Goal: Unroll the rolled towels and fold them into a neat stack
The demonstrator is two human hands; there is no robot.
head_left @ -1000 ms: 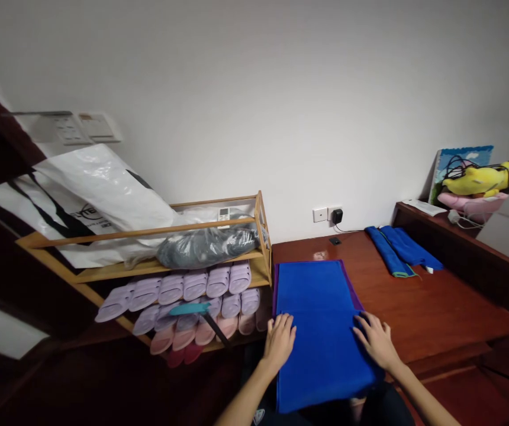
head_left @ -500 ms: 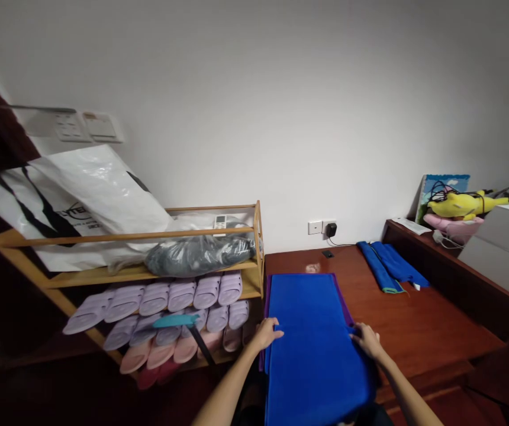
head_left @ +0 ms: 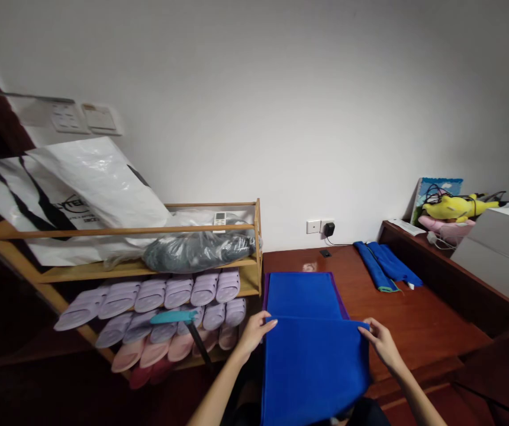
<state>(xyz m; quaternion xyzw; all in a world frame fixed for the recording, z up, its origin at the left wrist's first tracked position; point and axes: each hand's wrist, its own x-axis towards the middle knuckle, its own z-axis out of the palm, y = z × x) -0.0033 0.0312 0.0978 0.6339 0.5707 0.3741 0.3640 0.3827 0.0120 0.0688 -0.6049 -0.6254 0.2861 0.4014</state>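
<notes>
My left hand (head_left: 257, 334) pinches the upper left corner of a blue cloth (head_left: 315, 367). At its upper right corner, the thumb and fingers of my right hand (head_left: 379, 342) are closed on the same cloth. Its top edge runs nearly straight between the two hands, and the rest hangs down towards my lap. Beyond that edge lies a flat blue cloth layer (head_left: 301, 294) on the reddish wooden surface. A purple cloth border (head_left: 338, 297) shows along its sides. Whether the held piece joins the layer beneath is hidden.
Folded blue cloths (head_left: 394, 264) lie on the wooden surface (head_left: 408, 319) to the right. A rack with lilac slippers (head_left: 179, 291) and a white bag (head_left: 99, 183) stands left. A raised ledge holds a yellow plush toy (head_left: 456, 207) and a grey box (head_left: 494, 248). A plug (head_left: 329, 229) sits at the wall.
Both hands now pinch the blue cloth's top corners and hold its edge up, taut, across the layer below. Before, they rested at the sides of the flat cloth. The view shifted slightly.
</notes>
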